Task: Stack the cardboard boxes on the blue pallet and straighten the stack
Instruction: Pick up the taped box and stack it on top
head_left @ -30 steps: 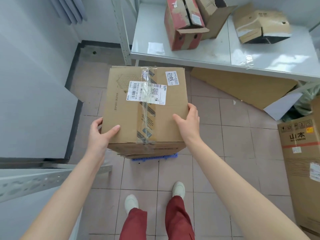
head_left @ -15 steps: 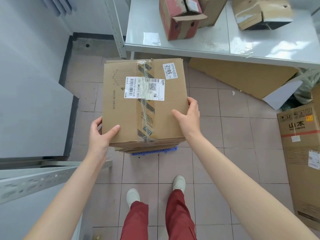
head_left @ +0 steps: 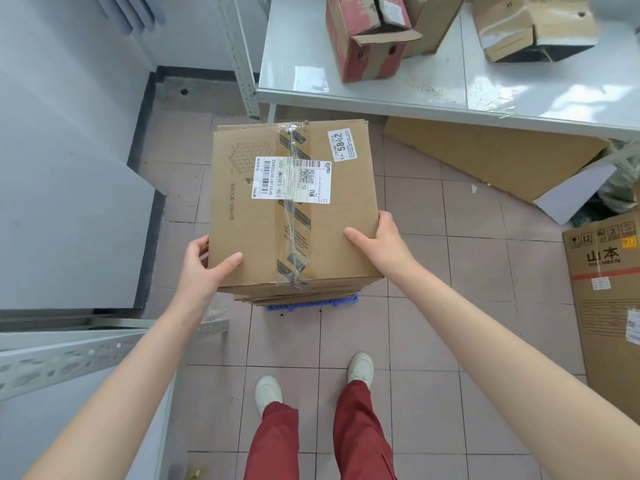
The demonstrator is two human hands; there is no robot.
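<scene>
While squaring stack, left hand (head_left: 202,263) and right hand (head_left: 381,242) clamp top cardboard box (head_left: 292,206) at near corners, thumbs on lid for steering. Box on stack over blue pallet (head_left: 313,302); lower edges jut forward, misaligned.

Everything before me is bright and evenly lit, with soft daylight. The glossy white table (head_left: 433,88) at one o'clock throws back pale window-shaped glare patches, strongest toward two o'clock. Shadows are faint; only a thin dark band sits under the cardboard box (head_left: 294,206) at the centre. The label print on it reads sharp. Toward the edges the wide lens bends straight lines, and my forearms at five and seven o'clock look stretched and slightly soft.
</scene>
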